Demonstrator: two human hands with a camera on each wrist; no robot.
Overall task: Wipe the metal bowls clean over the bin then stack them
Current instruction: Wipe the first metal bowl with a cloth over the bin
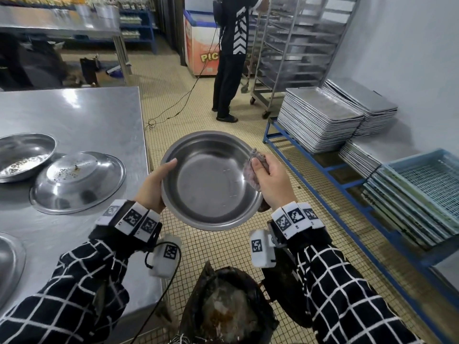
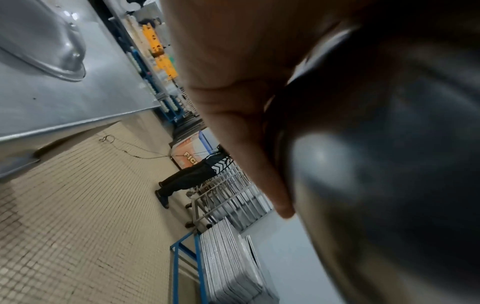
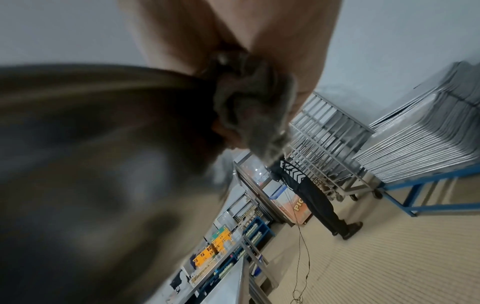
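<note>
A round metal bowl [image 1: 206, 180] hangs in the air above the floor, a little beyond a black-lined bin [image 1: 231, 311]. My left hand [image 1: 155, 184] grips its left rim, thumb over the edge. My right hand [image 1: 269, 180] holds a crumpled grey-pink cloth [image 1: 250, 173] against the bowl's right rim. In the left wrist view the bowl's blurred underside [image 2: 389, 164] fills the right half beside my fingers [image 2: 233, 102]. The right wrist view shows the cloth [image 3: 252, 111] bunched in my palm against the bowl [image 3: 103, 164]. Two dirty bowls [image 1: 77, 182] [image 1: 22, 155] sit on the steel table [image 1: 82, 115].
Another bowl's rim [image 1: 10, 264] shows at the table's near left edge. A blue rack [image 1: 347, 175] with stacked metal trays [image 1: 320, 117] and crates [image 1: 427, 184] runs along the right. A person [image 1: 231, 58] stands at a trolley rack [image 1: 293, 45] ahead; a cable [image 1: 178, 105] lies on the tiled floor.
</note>
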